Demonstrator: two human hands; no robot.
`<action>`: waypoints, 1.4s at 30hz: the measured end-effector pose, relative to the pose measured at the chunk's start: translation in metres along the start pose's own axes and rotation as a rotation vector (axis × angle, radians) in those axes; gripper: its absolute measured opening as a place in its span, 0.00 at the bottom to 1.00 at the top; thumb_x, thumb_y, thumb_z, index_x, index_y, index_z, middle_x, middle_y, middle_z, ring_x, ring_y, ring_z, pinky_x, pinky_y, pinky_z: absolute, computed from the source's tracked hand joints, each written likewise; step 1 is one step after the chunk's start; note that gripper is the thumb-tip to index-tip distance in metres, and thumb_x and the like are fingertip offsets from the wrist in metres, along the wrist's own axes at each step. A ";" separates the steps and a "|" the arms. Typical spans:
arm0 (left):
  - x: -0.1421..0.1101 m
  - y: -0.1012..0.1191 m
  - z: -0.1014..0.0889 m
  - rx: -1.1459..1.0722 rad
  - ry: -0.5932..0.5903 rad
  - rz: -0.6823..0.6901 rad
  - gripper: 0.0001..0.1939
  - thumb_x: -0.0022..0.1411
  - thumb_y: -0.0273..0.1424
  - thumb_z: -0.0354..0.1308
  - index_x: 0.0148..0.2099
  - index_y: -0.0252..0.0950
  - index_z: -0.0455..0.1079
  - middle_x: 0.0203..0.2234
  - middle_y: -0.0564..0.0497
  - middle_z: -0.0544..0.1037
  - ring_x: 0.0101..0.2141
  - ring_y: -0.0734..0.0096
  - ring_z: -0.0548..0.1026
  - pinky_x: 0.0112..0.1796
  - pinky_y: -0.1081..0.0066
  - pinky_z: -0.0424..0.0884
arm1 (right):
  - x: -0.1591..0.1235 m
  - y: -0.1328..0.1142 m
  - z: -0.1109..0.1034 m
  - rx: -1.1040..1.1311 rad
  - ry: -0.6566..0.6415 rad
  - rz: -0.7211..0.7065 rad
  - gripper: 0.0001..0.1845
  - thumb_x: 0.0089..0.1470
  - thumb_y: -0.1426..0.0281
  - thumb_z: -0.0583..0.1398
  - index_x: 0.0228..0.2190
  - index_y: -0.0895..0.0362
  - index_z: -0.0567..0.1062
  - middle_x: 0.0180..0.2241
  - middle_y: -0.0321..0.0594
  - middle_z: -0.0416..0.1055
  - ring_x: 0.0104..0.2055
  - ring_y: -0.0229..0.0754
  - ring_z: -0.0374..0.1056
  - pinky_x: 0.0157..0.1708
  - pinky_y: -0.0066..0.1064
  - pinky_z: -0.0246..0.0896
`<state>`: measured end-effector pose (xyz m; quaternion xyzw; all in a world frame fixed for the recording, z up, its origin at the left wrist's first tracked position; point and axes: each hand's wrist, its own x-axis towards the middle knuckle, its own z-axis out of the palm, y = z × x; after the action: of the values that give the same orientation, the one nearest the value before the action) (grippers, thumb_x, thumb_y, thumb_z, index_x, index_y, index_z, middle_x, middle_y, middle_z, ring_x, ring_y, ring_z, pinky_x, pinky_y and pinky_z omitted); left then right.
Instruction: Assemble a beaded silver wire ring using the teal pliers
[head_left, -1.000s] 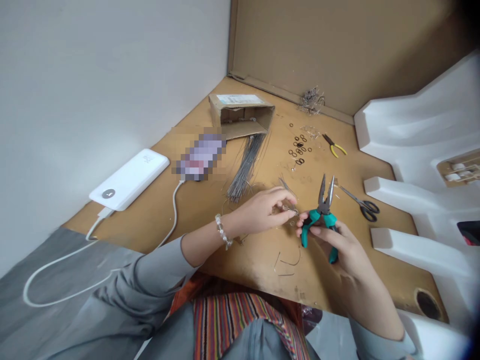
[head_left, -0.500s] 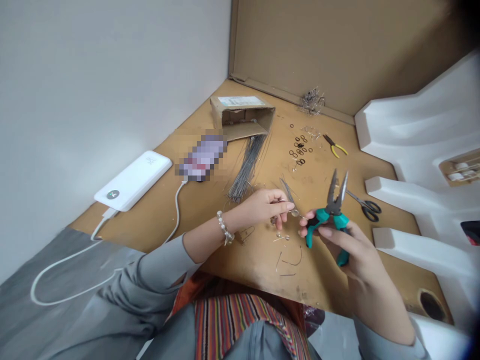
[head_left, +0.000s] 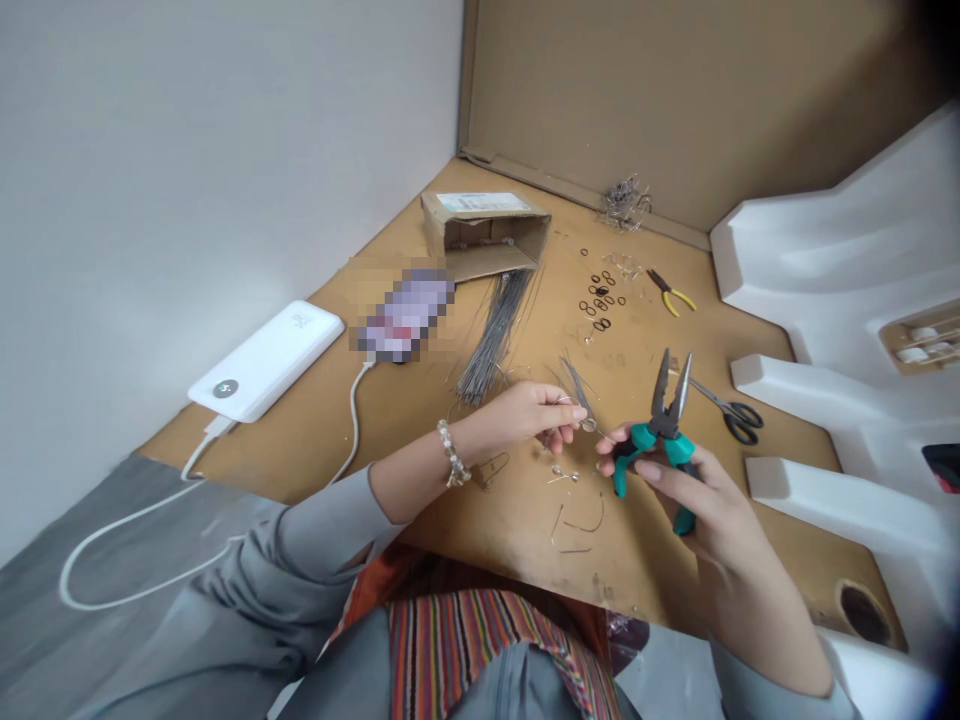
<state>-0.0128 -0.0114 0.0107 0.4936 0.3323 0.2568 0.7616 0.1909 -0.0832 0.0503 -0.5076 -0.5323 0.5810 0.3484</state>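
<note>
Teal-handled pliers (head_left: 666, 425) rest in my right hand (head_left: 694, 485), their jaws apart and pointing up and away from me. Thumb and fingers of my left hand (head_left: 555, 415) pinch a thin wire that carries a small clear round piece (head_left: 589, 425). The wire's other end reaches the fingertips of my right hand. Just beyond my left fingertips lies a small bunch of cut wires (head_left: 577, 385). Closer to me are small wire pieces with round ends (head_left: 564, 474) and several loose bits of wire (head_left: 585, 525).
A long wire bundle (head_left: 491, 345) lies before an open cardboard box (head_left: 495, 265). Black rings (head_left: 598, 298), yellow-handled pliers (head_left: 670, 292), scissors (head_left: 739, 415) and a wire tangle (head_left: 626, 203) are further back. A phone (head_left: 412, 315) and power bank (head_left: 266, 360) with a white cable sit left; white molded foam (head_left: 832, 490) borders the right.
The pliers in my right hand have dipped slightly toward me and left. My left hand stays nearly in place, still pinching the wire.
</note>
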 end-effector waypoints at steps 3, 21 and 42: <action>0.000 -0.001 0.000 0.000 0.001 0.005 0.11 0.61 0.31 0.56 0.29 0.30 0.67 0.22 0.55 0.71 0.19 0.83 0.70 0.26 0.76 0.66 | -0.002 0.002 -0.002 0.004 -0.018 -0.005 0.11 0.53 0.65 0.61 0.41 0.52 0.75 0.41 0.42 0.75 0.39 0.47 0.71 0.43 0.41 0.65; 0.001 -0.010 0.007 0.019 -0.061 -0.056 0.10 0.59 0.30 0.57 0.28 0.31 0.64 0.19 0.56 0.70 0.18 0.83 0.69 0.23 0.78 0.65 | 0.030 0.012 0.018 -0.256 0.150 0.081 0.15 0.43 0.61 0.65 0.32 0.56 0.72 0.31 0.37 0.71 0.34 0.41 0.66 0.38 0.35 0.61; 0.003 -0.009 0.002 0.033 0.155 -0.036 0.09 0.57 0.24 0.54 0.24 0.32 0.63 0.18 0.56 0.69 0.17 0.83 0.68 0.21 0.79 0.61 | -0.019 -0.011 -0.040 -1.854 0.241 -0.492 0.13 0.54 0.66 0.57 0.40 0.59 0.73 0.36 0.47 0.73 0.39 0.52 0.66 0.35 0.40 0.54</action>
<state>-0.0087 -0.0146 0.0020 0.4786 0.4033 0.2753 0.7297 0.2325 -0.0886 0.0683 -0.5117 -0.8314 -0.2150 -0.0264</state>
